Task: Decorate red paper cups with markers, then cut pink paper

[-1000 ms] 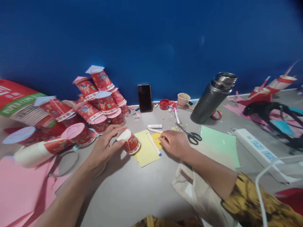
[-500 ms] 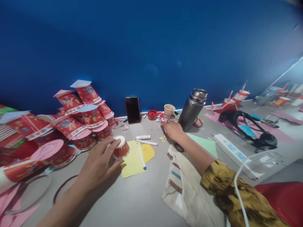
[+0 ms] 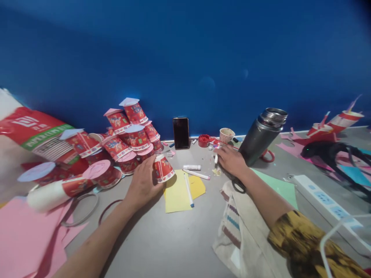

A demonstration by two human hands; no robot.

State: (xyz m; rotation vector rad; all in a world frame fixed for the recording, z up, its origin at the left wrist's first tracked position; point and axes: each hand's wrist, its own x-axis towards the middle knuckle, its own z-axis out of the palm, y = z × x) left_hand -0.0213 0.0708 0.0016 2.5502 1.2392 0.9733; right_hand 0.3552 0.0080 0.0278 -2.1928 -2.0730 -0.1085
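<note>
Left hand [image 3: 145,180] grasps a cup [image 3: 164,168] at the yellow sheet's [image 3: 176,197] far-left corner. Right of the sheet, the right hand [image 3: 232,160] touches a pen [image 3: 216,158], grip unclear.

The cup [image 3: 164,169] you hold: red with multicoloured print, white base, patterned pale band at the rim; yellow sheet [image 3: 176,195] beside it plain, the small piece [image 3: 198,187] a deeper yellow. Your sleeve [image 3: 303,241] is mustard, blotched black. Around you: grey table [image 3: 168,241], deep blue wall [image 3: 174,58], dark grey flask [image 3: 259,139] with silvery neck, mint-green paper [image 3: 278,187], pink sheets [image 3: 26,231].
</note>
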